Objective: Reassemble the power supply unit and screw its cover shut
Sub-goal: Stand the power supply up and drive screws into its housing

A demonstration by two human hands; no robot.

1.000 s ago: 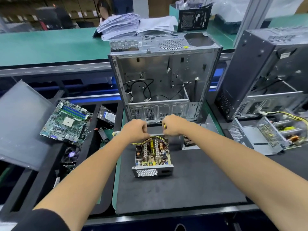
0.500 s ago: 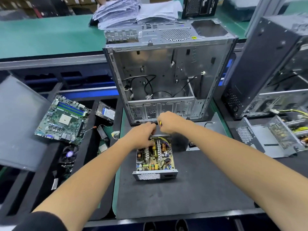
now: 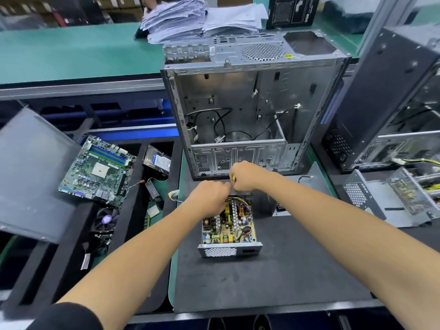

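Open power supply unit: circuit board and wires inside, uncovered. At its far edge, left hand curled among the wires; right hand grips a yellow-handled screwdriver.

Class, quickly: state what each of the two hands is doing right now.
Left hand: curled at the power supply unit; what it holds cannot be told.
Right hand: grips a yellow-handled tool.

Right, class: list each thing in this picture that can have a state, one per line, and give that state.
Power supply unit: cover off, circuit board exposed, sitting on the black mat.
Computer case: side open, interior bare apart from loose cables.
Motherboard: out of the case, lying tilted at the left.
Left hand: fingers curled at the unit's cable end.
Right hand: gripping a yellow-handled tool.
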